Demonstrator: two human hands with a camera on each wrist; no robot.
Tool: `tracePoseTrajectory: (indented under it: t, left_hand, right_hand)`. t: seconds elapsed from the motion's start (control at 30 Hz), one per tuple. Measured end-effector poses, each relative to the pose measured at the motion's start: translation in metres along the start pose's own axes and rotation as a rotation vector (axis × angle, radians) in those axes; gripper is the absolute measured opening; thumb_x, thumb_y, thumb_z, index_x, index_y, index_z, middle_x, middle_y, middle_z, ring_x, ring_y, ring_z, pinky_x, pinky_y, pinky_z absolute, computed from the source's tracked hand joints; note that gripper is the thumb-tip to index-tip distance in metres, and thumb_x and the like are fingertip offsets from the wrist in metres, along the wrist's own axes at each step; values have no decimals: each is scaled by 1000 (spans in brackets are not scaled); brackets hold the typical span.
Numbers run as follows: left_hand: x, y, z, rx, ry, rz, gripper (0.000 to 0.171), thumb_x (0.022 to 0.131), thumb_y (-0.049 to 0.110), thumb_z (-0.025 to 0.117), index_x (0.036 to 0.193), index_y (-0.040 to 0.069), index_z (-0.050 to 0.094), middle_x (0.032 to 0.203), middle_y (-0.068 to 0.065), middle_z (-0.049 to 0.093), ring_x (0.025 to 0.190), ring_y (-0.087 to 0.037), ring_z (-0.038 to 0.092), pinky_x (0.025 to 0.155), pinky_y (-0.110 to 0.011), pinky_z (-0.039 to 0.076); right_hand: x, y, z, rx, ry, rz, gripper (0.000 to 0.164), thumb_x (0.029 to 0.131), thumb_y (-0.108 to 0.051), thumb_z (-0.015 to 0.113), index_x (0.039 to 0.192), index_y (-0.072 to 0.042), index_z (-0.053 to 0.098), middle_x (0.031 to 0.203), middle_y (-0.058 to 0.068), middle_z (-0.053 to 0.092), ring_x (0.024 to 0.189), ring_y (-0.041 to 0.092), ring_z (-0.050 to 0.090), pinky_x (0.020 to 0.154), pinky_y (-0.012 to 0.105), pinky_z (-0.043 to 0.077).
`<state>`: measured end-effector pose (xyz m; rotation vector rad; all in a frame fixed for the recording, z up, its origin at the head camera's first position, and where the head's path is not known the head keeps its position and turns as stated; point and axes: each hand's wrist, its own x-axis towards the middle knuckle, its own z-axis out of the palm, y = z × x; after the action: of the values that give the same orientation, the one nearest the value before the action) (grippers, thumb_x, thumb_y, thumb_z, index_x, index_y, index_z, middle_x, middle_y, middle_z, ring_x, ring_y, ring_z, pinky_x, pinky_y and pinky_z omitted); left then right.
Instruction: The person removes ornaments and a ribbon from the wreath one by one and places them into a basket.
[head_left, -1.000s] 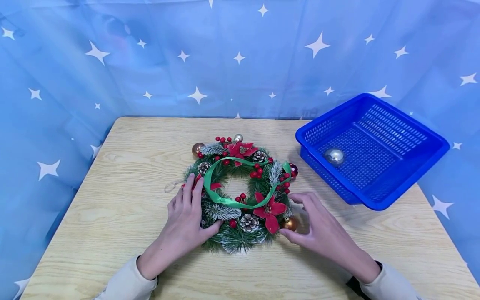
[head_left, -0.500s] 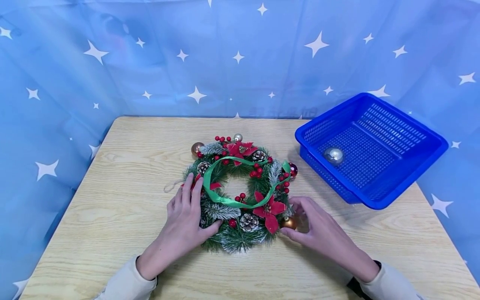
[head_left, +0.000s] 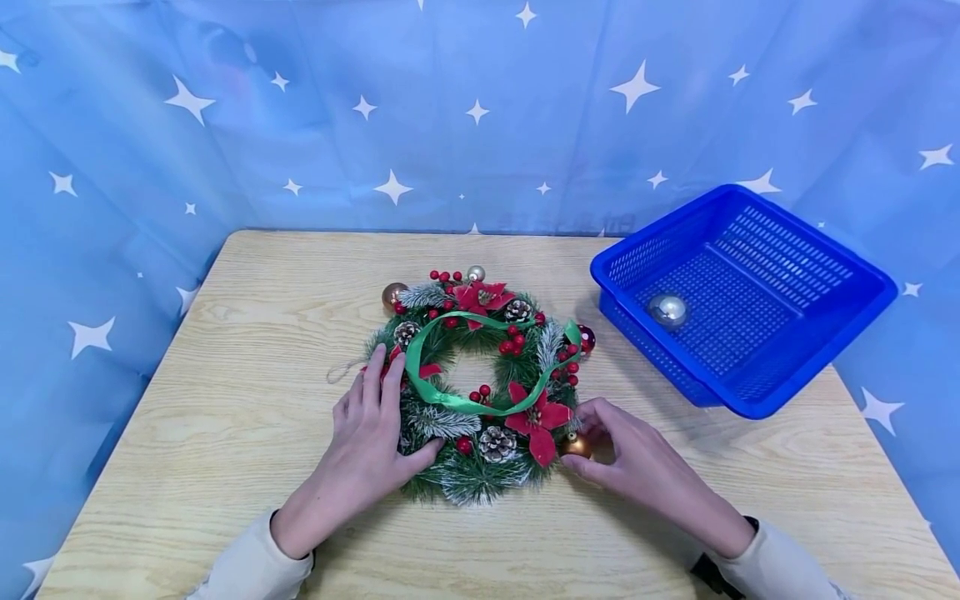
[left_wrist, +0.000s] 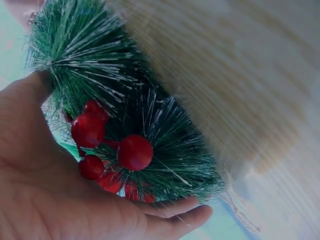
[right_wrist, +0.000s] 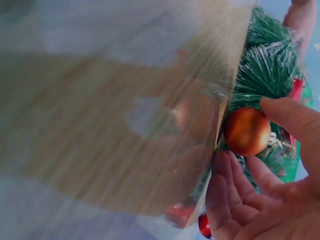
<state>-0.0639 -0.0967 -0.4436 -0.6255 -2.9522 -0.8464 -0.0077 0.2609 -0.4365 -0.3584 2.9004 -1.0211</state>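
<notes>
A green Christmas wreath (head_left: pixel 487 479) lies on the table, dressed with red poinsettias, red berries, pinecones and a loop of green ribbon. My left hand (head_left: pixel 363 454) grips its left side, fingers over the branches and thumb near the front; berries (left_wrist: pixel 135 152) show between thumb and fingers in the left wrist view. At the wreath's front right, a copper-gold Christmas ball (right_wrist: pixel 246 131) sits between the thumb and curled fingers of my right hand (head_left: pixel 637 454), thumb at one side and fingertips at the other. Part of the ball is hidden by the hand in the head view.
A blue perforated basket (head_left: pixel 757 412) stands at the back right with a silver ball (head_left: pixel 667 311) inside. Around the wreath's edge are a dark red ball (head_left: pixel 587 338), a brown ball (head_left: pixel 392 296) and a small silver ball (head_left: pixel 476 273). A starry blue curtain (head_left: pixel 480 150) hangs behind the table.
My right fingers have drawn in closer around the copper-gold ball. My left hand and the wreath stay nearly where they were.
</notes>
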Motion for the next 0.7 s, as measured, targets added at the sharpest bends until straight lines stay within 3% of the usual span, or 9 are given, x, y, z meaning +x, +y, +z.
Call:
tracePoseTrajectory:
  t: [0.37,0.7]
  left_hand:
    - [1,2,2,0,7,9,120,86,46,91,171,2,19,177,-26,9,151,-62,27,110,-79,29]
    - [-1,1,2,11,17,10,117,87,45,90,171,3,20,177,-27,11,150,-63,28,109,-80,31]
  right_hand:
    - [-2,-2,-3,-28,24,21,31,88,-28,95,104,-25,68,92,-18,67,86,4,66,76,34,57]
    - [-4,-4,-5,120,32,18,29,89,-23,94,106,-21,70,93,-15,70,87,7,69,77,29,60]
